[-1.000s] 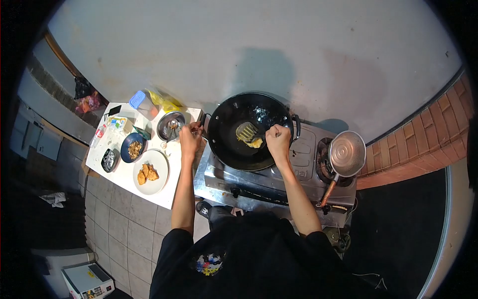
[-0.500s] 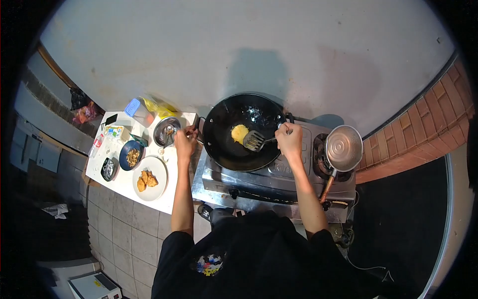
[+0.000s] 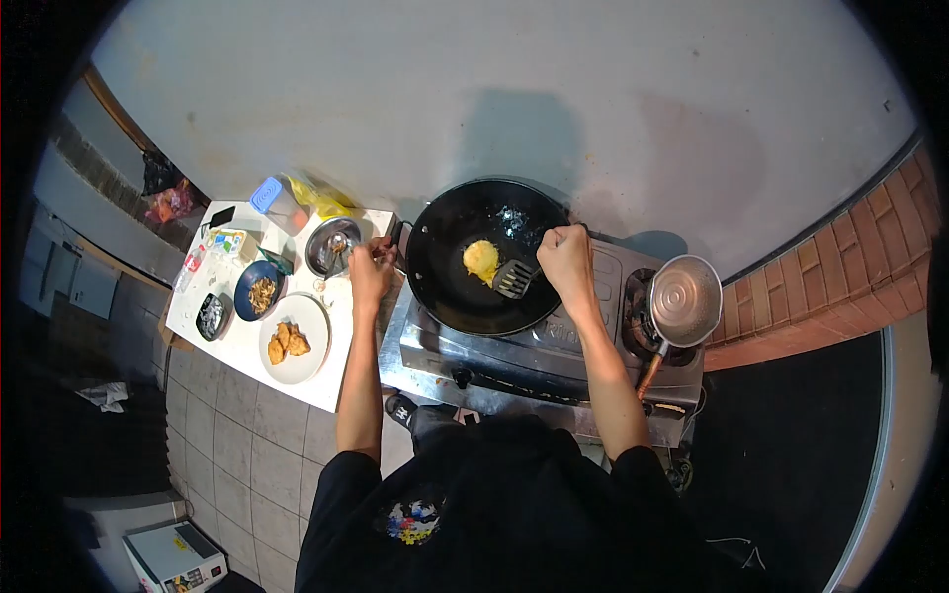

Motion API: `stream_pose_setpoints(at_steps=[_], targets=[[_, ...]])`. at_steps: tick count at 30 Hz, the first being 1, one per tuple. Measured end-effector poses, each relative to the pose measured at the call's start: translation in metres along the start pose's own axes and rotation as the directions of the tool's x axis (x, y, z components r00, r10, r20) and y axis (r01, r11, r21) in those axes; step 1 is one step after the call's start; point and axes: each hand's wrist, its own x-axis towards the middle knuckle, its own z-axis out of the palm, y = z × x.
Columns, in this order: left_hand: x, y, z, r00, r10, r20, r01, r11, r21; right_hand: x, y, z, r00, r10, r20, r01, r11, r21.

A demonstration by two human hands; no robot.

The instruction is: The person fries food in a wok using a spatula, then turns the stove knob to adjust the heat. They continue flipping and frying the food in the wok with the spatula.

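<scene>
A black wok [image 3: 445,296] stands on the stove, with a round yellow piece of food [image 3: 481,259] in its middle. My right hand [image 3: 567,262] is closed round the handle of a slotted spatula [image 3: 513,280]. The spatula's dark blade rests in the wok, touching the food's lower right edge. At the wok's left rim, my left hand [image 3: 370,272] is closed on the wok's handle, its fingertips partly in shadow. Just left of that hand sits a metal bowl [image 3: 318,249] with a utensil in it.
The white table [image 3: 222,341] at left holds a plate [image 3: 309,368] of fried pieces, a blue bowl [image 3: 244,297], a small black dish [image 3: 211,317] and a blue-lidded container [image 3: 287,210]. A saucepan [image 3: 684,299] stands on the right burner. A brick ledge [image 3: 791,296] lies beyond.
My right hand has moved slightly up and left, and the spatula's blade has shifted a little right. The yellow food looks turned, its lower edge now ragged. The left hand stays by the wok's rim.
</scene>
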Motion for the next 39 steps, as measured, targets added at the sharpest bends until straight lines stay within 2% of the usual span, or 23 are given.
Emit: stream_pose_setpoints(at_steps=[3,9,13,15,16,21,26,29,30,34,36,39], targets=[[-0.001,-0.003,0.000,1.000,0.002,-0.015,-0.002,1.000,-0.018,0.002,-0.003,-0.004,0.999,0.008,0.051,-0.007,1.000,-0.007],[-0.002,0.012,-0.002,0.998,-0.060,0.012,0.059,0.996,0.069,0.000,0.004,-0.004,0.998,-0.045,0.044,0.043,0.999,0.031],[-0.002,0.007,-0.003,1.000,-0.027,0.006,0.027,0.998,0.057,-0.003,0.016,-0.003,0.995,-0.090,0.044,0.088,0.995,0.042],[-0.002,0.009,-0.005,0.999,-0.020,0.027,0.018,0.997,0.073,-0.007,0.022,-0.004,0.998,-0.050,-0.039,0.054,0.993,0.109],[-0.002,0.011,-0.006,0.999,-0.027,0.032,0.025,0.998,0.062,-0.008,0.031,-0.002,0.996,0.080,0.026,-0.083,0.983,0.164],[0.002,0.009,-0.007,0.996,-0.043,0.080,0.038,0.997,0.064,-0.011,0.044,0.003,0.990,0.143,-0.014,-0.133,0.950,0.283],[0.002,0.009,-0.007,0.999,-0.002,0.045,-0.001,0.999,0.054,-0.009,0.050,0.025,0.982,0.184,-0.036,-0.160,0.920,0.357],[0.003,0.006,-0.007,0.999,0.000,0.050,-0.002,0.999,0.046,-0.008,0.064,0.047,0.983,0.153,-0.099,-0.111,0.934,0.341],[0.004,0.006,-0.007,0.999,-0.004,0.053,0.002,0.999,0.036,-0.011,0.056,0.043,0.981,0.180,-0.073,-0.148,0.936,0.319],[0.005,0.003,-0.008,0.997,0.014,0.078,-0.017,0.999,0.035,-0.015,0.048,0.044,0.980,0.162,-0.117,-0.121,0.945,0.303],[0.006,0.002,-0.008,0.997,0.007,0.077,-0.004,0.999,-0.032,-0.022,0.037,0.035,0.991,0.060,-0.120,-0.031,0.972,0.233],[0.005,0.002,-0.007,0.998,0.015,0.058,-0.013,0.999,-0.031,-0.027,0.026,0.032,0.984,0.015,-0.176,0.018,0.983,0.184]])
